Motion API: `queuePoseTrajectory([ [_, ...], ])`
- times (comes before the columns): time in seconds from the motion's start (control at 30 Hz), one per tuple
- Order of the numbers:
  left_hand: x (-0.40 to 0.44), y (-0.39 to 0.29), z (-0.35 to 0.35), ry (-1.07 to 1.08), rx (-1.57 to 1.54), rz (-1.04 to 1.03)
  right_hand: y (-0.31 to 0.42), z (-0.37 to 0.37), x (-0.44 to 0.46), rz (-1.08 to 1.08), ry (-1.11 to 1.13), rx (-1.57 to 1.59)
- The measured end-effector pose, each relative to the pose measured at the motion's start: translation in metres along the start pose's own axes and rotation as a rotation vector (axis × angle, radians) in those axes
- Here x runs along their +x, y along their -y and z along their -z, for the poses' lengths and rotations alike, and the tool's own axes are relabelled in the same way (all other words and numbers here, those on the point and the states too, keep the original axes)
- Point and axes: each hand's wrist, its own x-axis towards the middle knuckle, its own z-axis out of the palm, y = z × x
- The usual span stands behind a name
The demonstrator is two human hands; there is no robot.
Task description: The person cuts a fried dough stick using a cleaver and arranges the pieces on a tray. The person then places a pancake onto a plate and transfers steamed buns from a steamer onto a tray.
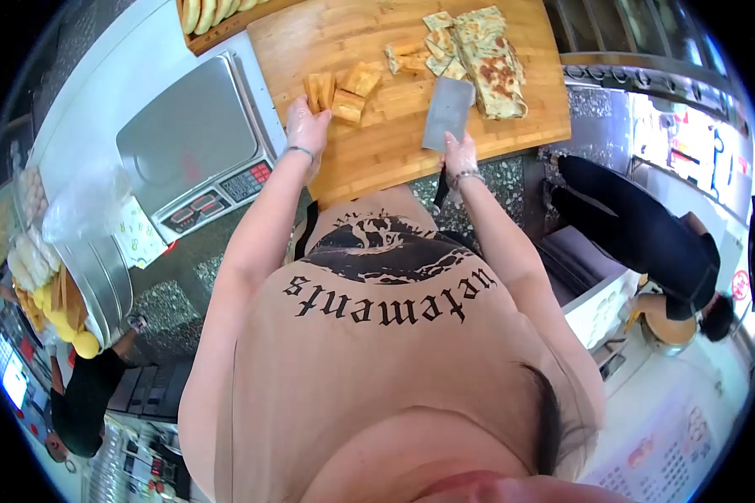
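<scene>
My left hand (308, 126), in a clear plastic glove, has its fingers closed on a golden piece of cut flatbread (319, 89) at the left of a wooden cutting board (335, 168). More golden flatbread pieces (348, 105) lie right beside it. Also gloved, my right hand (460, 157) grips a cleaver (449, 113), its broad blade over the board and its dark handle pointing toward me. Just beyond the blade rests a browned, green-flecked folded pancake (497, 67), with small cut pieces (439, 42) along its left side.
A digital scale (195, 126) stands left of the board. Behind it is a wooden tray of pale buns (210, 12). A plastic bag (88, 205) lies at far left. One person in dark clothes (646, 226) bends at right; another (92, 394) is at lower left.
</scene>
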Motion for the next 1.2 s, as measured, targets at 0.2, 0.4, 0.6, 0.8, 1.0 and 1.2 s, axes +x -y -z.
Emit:
queuePoseTrajectory([
  [0.2, -0.011, -0.022, -0.015, 0.051, 0.357, -0.157, 0.030, -0.048, 0.029, -0.040, 0.077, -0.693],
  [0.4, -0.021, -0.044, -0.032, 0.057, 0.373, -0.333, 0.217, 0.126, -0.016, 0.321, 0.121, -0.948],
  [0.6, -0.052, -0.049, -0.010, 0.034, 0.333, -0.244, 0.497, 0.351, -0.064, 1.209, -1.066, -0.910],
  [0.8, -0.071, -0.151, -0.118, -0.020, 0.214, -0.155, 0.630, 0.565, 0.037, 1.256, -1.405, -0.905],
  [1.0, -0.087, -0.168, -0.123, -0.070, 0.231, -0.132, 0.649, 0.570, 0.090, 0.923, -1.294, -0.859],
  [1.2, -0.106, -0.146, -0.120, -0.207, 0.274, -0.022, 0.708, 0.680, 0.189, 0.823, -1.218, -1.252],
])
